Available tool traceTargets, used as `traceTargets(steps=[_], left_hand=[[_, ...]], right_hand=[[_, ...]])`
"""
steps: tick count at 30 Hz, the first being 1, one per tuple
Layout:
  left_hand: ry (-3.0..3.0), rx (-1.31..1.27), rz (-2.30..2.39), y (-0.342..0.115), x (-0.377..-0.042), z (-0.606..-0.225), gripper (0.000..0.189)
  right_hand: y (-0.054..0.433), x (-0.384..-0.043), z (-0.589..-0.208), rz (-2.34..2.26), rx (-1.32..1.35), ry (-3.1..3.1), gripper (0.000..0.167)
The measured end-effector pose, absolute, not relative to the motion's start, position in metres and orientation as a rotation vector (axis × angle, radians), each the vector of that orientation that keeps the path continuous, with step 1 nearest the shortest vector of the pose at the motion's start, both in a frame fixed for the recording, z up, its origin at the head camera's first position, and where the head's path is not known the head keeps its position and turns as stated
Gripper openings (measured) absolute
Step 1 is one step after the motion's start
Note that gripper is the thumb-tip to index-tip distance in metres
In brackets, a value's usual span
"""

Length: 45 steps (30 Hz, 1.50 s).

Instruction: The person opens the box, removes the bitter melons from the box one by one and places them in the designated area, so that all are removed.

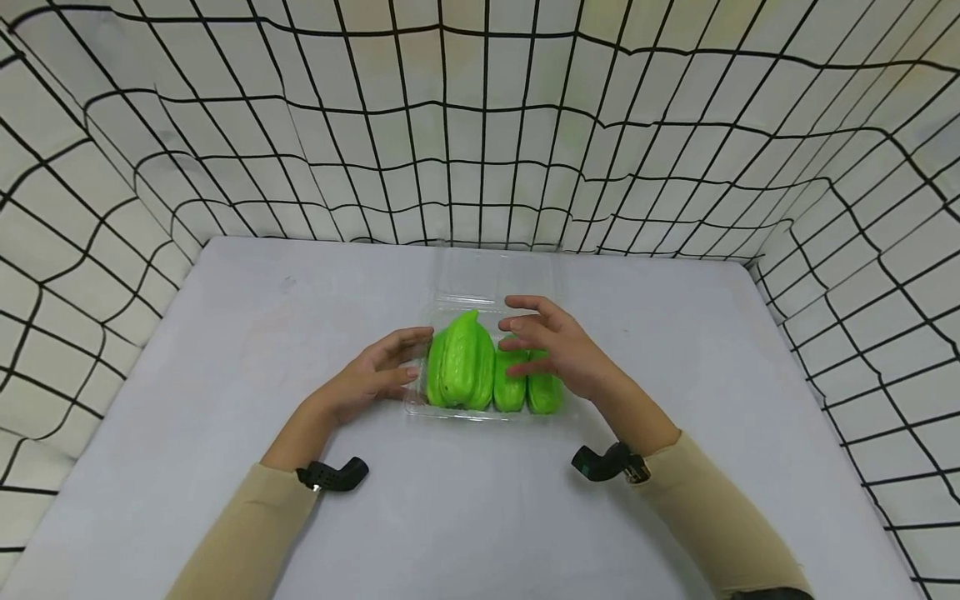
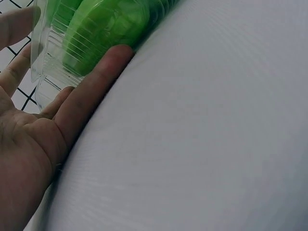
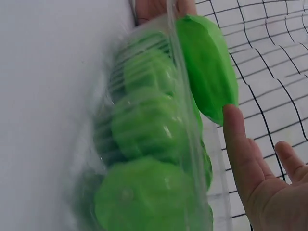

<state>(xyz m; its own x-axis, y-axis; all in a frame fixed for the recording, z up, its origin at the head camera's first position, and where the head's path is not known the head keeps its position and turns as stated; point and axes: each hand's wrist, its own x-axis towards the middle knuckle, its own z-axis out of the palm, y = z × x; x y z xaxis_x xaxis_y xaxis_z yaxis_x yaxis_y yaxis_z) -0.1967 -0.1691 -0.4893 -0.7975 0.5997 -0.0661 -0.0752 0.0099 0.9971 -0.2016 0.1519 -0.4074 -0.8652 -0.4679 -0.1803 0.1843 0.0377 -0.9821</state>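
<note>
A clear plastic clamshell box (image 1: 480, 415) lies open on the table, holding several long, ridged, bright green fruits. One green fruit (image 1: 459, 360) with a pointed tip lies on top of others at the left; two fruits (image 1: 545, 392) lie side by side at the right. My left hand (image 1: 372, 377) touches the box's left side with fairly straight fingers. In the left wrist view, one finger (image 2: 91, 86) lies along the box's clear wall. Over the right-hand fruits hovers my right hand (image 1: 558, 342), fingers spread, gripping nothing. In the right wrist view a fingertip overlaps the upper fruit (image 3: 207, 67); contact cannot be told.
The box's transparent lid (image 1: 495, 273) is folded back toward the table's far edge. A white table (image 1: 465, 517) lies beneath everything. Black netting (image 1: 465, 158) over white panels encloses its back and both sides. Each wrist wears a dark strap with a camera mount (image 1: 333, 475).
</note>
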Motion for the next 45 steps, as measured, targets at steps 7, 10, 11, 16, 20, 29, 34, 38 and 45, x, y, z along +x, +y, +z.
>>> traceTargets(steps=[7,10,11,16,20,29,34,38,45], left_hand=[[1.768,0.541,1.87,-0.169,-0.197,-0.49,0.062],[1.773,0.54,1.867,-0.169,-0.196,-0.489,0.062],[1.774,0.541,1.865,-0.169,-0.196,-0.489,0.062],[1.776,0.543,1.862,-0.169,-0.196,-0.489,0.062],[1.781,0.544,1.862,-0.169,-0.196,-0.489,0.062],[1.778,0.559,1.86,-0.168,-0.196,-0.489,0.063],[1.773,0.562,1.863,-0.168,-0.196,-0.489,0.062],[1.774,0.563,1.862,-0.168,-0.196,-0.489,0.062],[1.78,0.555,1.862,-0.168,-0.198,-0.493,0.062]], right_hand=[[0.123,-0.197,-0.412,-1.702,-0.34,2.065,0.055],[0.112,-0.196,-0.415,-1.591,-0.363,2.21,0.059],[0.109,-0.195,-0.416,-1.555,-0.374,2.256,0.061],[0.097,-0.195,-0.416,-1.334,-0.461,2.477,0.071],[0.093,-0.196,-0.416,-1.043,-0.565,2.665,0.071],[0.094,-0.198,-0.415,-1.188,-0.605,2.587,0.058],[0.1,-0.196,-0.414,-1.36,-0.602,2.494,0.058],[0.108,-0.195,-0.411,-1.481,-0.566,2.425,0.059],[0.127,-0.2,-0.404,-1.718,-0.433,2.192,0.061]])
